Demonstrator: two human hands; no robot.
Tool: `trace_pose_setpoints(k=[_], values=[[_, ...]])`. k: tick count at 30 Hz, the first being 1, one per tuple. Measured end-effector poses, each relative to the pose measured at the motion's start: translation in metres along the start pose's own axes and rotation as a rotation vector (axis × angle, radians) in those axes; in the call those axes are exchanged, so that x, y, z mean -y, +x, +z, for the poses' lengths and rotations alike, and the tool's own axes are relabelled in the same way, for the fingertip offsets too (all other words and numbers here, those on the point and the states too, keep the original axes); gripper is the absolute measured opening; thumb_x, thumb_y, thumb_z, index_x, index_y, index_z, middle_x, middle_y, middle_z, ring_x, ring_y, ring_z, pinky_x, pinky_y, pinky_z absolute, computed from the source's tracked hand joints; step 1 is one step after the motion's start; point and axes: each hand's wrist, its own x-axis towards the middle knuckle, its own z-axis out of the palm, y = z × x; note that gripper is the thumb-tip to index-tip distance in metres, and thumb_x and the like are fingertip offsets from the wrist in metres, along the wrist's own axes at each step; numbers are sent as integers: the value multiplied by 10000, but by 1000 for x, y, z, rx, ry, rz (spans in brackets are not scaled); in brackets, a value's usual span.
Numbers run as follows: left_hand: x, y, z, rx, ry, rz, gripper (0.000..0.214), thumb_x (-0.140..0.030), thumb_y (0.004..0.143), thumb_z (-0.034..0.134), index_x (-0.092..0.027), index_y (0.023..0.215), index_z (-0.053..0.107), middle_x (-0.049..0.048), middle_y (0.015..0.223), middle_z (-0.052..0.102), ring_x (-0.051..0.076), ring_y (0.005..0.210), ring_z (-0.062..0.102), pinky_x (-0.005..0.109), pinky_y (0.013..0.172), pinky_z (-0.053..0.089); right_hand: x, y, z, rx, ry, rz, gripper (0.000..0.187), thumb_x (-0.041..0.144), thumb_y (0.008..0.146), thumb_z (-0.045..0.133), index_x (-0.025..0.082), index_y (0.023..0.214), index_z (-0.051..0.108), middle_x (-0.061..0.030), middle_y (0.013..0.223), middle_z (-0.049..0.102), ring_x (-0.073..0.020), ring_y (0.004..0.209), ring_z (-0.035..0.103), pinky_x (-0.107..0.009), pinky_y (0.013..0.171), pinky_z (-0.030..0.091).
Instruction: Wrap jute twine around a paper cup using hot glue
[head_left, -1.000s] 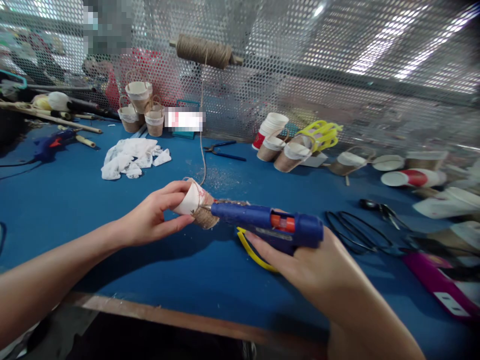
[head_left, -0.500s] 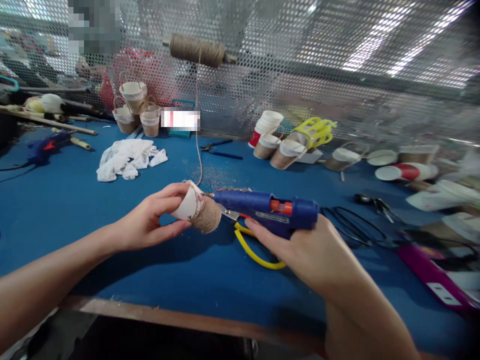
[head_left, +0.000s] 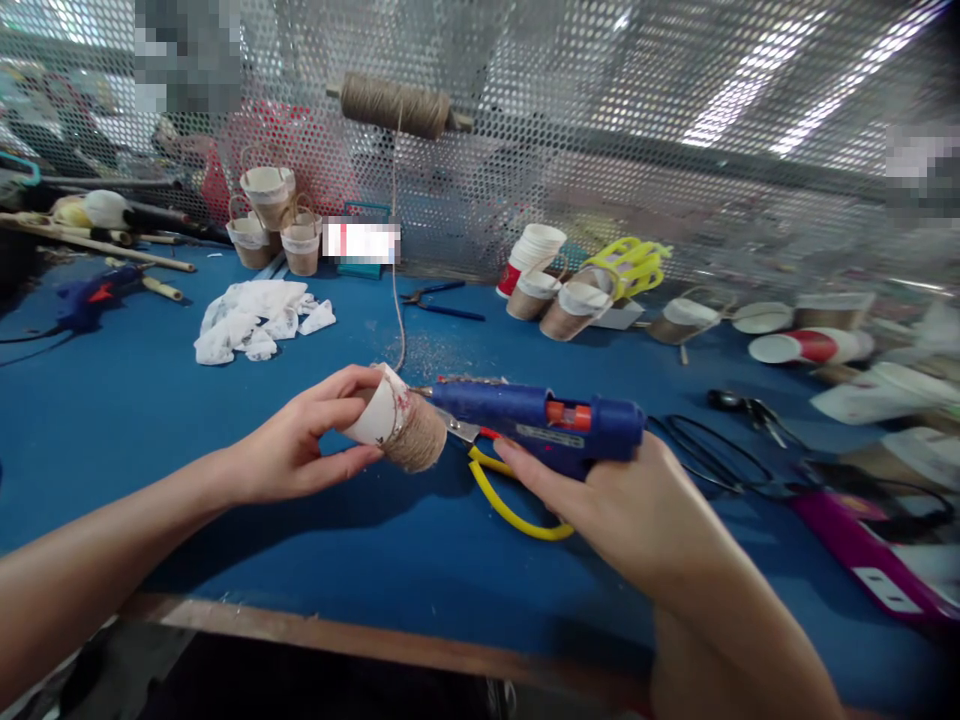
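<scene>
The left hand (head_left: 307, 440) is partly closed, thumb and fingers gripping the bare end of a tilted white paper cup wrapped in brown twine (head_left: 415, 437), above the blue tabletop (head_left: 337, 570). The right hand (head_left: 622, 505) is curled around a dark-blue plastic glue gun (head_left: 491, 404), its metal nozzle at the cup's far right side, contact unclear. Yellow-handled metal scissors (head_left: 517, 515) lie below the gun. Farther off are blue-handled pliers (head_left: 454, 314) and, to their left, crumpled white material (head_left: 244, 318)
</scene>
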Motion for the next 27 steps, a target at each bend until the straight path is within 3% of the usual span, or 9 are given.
trace_pose_setpoints(k=[5, 11, 20, 27], values=[[1, 0, 0, 8, 2, -2, 151, -98, 800, 521, -147, 936, 563, 126, 1158, 486, 220, 1085, 480, 376, 934, 418, -4, -2, 0, 13, 27, 10, 217, 402, 704, 543, 229, 580, 581, -10, 452, 559, -187, 440, 533, -280, 344, 402], [5, -1, -1, 3, 7, -20, 170, -103, 804, 525, -144, 963, 570, 128, 1170, 489, 218, 1086, 484, 372, 946, 415, -3, -7, -1, 16, 57, -82, 151, 364, 678, 581, 238, 602, 614, 7, 518, 609, -187, 495, 569, -272, 393, 451], [4, -1, 0, 1, 4, -14, 157, -103, 804, 521, -129, 950, 571, 134, 1157, 493, 216, 1084, 485, 360, 941, 412, -1, -5, -1, 47, 40, -2, 241, 413, 721, 518, 230, 570, 562, -18, 490, 578, -200, 481, 561, -296, 393, 424], [7, -2, 0, -7, 20, -13, 186, -108, 805, 522, -137, 981, 574, 131, 1164, 493, 212, 1095, 478, 367, 956, 397, -3, -5, 0, 84, 44, 29, 253, 434, 703, 559, 201, 757, 643, -60, 743, 687, -250, 688, 614, -296, 401, 448]])
